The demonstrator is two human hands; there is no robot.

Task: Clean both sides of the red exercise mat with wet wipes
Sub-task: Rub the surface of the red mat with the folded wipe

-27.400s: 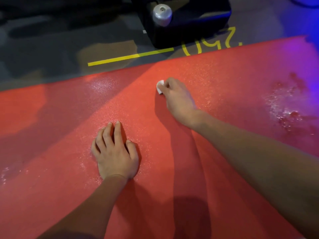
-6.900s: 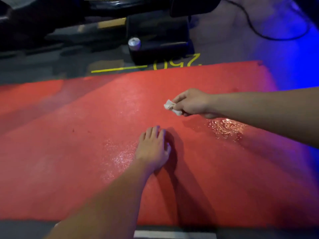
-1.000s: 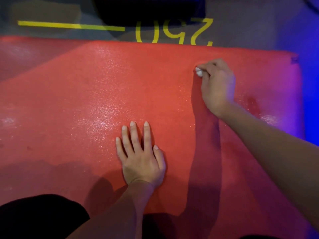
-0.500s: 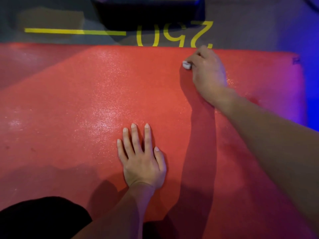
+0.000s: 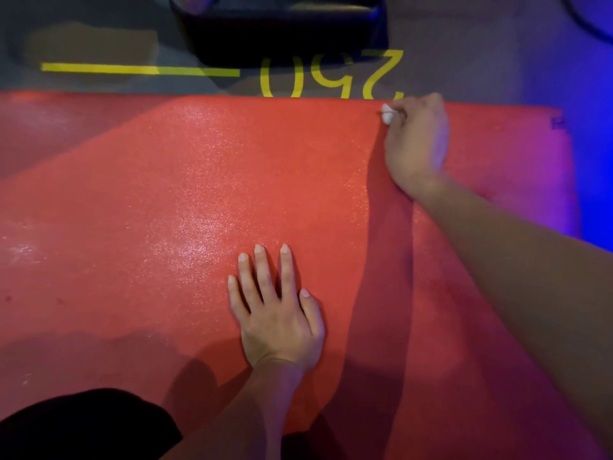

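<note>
Wipe (image 5: pixel 386 113) in right grip (image 5: pixel 416 141) (mat edge)

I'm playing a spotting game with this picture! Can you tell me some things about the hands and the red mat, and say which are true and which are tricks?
1. The right hand pinches a small white wipe. True.
2. The wipe is near the close edge of the red mat, by the person's body. False: it is at the far edge, beside the yellow floor number.
3. The left hand lies flat on the mat with straight fingers. True.
4. The left hand also holds a wipe. False: it holds nothing.
5. The mat is rolled up. False: it lies spread flat on the floor.
</note>
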